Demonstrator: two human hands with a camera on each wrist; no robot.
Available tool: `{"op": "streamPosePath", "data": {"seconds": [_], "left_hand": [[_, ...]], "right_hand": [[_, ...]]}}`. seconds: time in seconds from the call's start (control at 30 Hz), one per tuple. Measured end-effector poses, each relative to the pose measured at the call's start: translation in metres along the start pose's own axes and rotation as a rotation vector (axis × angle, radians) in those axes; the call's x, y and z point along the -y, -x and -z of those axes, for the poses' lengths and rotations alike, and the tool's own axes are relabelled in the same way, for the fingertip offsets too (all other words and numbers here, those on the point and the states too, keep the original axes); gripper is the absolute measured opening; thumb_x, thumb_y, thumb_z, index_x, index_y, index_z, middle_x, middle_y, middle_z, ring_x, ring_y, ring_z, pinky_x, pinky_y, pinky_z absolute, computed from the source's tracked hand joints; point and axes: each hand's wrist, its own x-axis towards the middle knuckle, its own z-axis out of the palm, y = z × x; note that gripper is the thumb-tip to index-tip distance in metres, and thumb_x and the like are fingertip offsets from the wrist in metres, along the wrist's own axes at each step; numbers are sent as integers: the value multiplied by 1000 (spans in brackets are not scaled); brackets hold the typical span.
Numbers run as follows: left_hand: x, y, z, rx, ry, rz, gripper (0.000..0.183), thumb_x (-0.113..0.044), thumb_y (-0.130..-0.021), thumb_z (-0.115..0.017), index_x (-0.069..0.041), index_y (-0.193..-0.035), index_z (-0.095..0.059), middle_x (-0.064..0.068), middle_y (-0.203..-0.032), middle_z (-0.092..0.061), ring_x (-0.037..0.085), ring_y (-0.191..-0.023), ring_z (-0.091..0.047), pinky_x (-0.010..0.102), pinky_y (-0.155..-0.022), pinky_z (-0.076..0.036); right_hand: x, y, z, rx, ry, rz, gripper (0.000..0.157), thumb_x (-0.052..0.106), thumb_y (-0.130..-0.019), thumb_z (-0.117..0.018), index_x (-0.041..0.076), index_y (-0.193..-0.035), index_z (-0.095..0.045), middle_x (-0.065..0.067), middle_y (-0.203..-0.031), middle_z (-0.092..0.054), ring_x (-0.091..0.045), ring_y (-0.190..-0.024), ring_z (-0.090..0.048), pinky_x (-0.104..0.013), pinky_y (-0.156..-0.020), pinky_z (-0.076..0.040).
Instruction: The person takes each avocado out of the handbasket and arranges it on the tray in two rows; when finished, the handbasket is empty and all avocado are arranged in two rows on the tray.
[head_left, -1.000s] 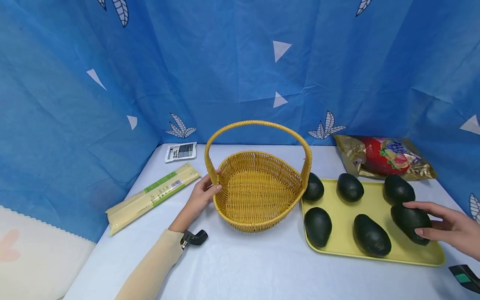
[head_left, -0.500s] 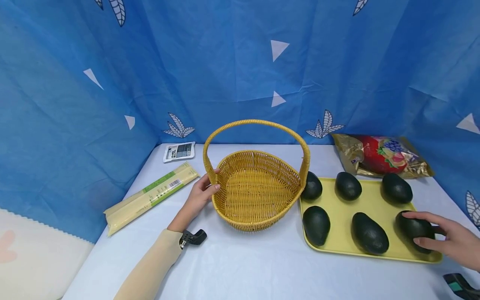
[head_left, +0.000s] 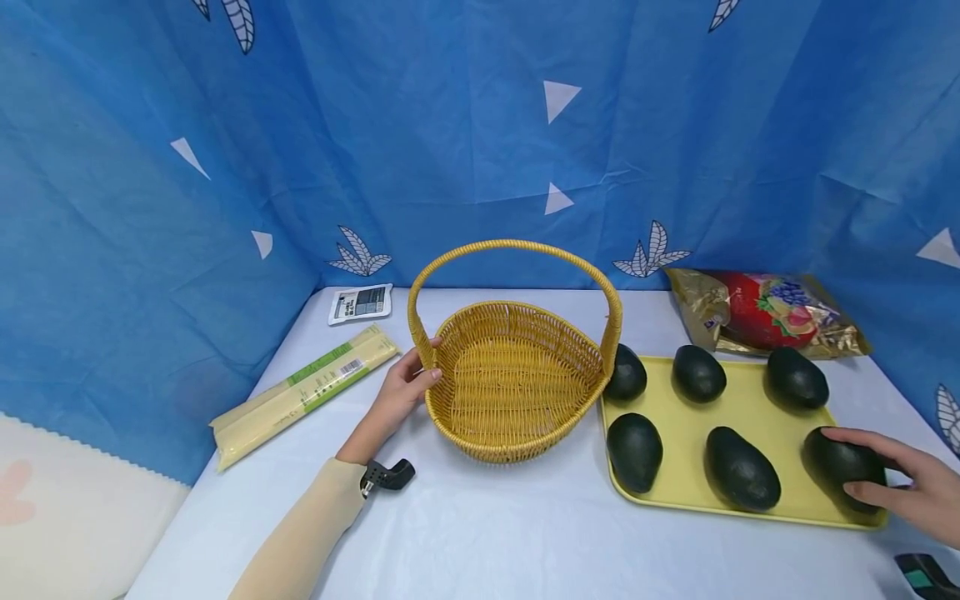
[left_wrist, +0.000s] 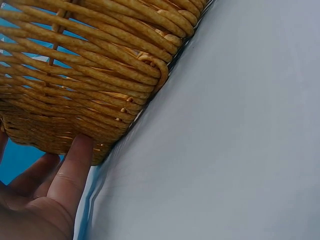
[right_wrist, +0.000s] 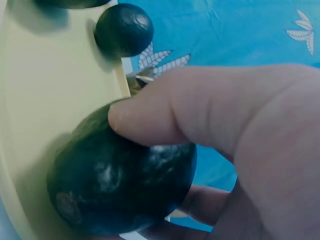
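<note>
My left hand (head_left: 397,396) grips the left side of a yellow wicker basket (head_left: 513,392) where its tall handle meets the rim; the left wrist view shows its fingers against the woven wall (left_wrist: 100,65). Nothing is seen inside the basket. At the right, my right hand (head_left: 911,483) holds a dark green avocado (head_left: 836,467) between thumb and fingers, at the front right corner of a yellow tray (head_left: 750,396). Other avocados, such as the front middle one (head_left: 742,468), lie on the tray in two rows. The basket partly hides the back left avocado (head_left: 628,375).
Behind the tray lies a gold and red bag (head_left: 765,312). Left of the basket are a long cream and green packet (head_left: 307,392) and a small white pouch (head_left: 360,303). A blue curtain (head_left: 480,150) borders the white table (head_left: 510,533) at the back.
My right hand has brought its avocado down and toward the tray's front right corner, away from the one behind it. The left hand and basket have stayed in place.
</note>
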Motion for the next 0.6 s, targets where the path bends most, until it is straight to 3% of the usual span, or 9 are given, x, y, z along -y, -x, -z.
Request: {"op": "streamPosePath", "data": {"seconds": [0.23, 0.4, 0.6], "left_hand": [[3, 0, 0, -8, -1, -3, 59, -11, -98, -60, -13, -154, -43, 25, -149, -50, 26, -124, -59, 24, -87, -60], [2, 0, 0, -10, -14, -12, 59, -13, -98, -61, -12, -154, -43, 25, -149, -50, 25, -123, -59, 24, -89, -59], [1, 0, 1, -4, -12, -8, 60, -13, -98, -61, -12, -155, -43, 25, -150, -49, 35, -129, -56, 23, -90, -58]], "right_hand": [[-21, 3, -9, -107, -6, 45, 67, -3, -85, -71, -12, -144, -40, -45, -135, -39, -59, -117, -32, -69, -86, -40], [-26, 4, -7, -82, -30, 22, 69, -2, -86, -69, -10, -147, -37, -46, -138, -35, -60, -119, -31, -70, -86, -40], [-28, 4, -6, -53, -55, -4, 77, -1, -90, -63, -3, -158, -26, -47, -141, -30, -63, -123, -26, -72, -87, -38]]}}
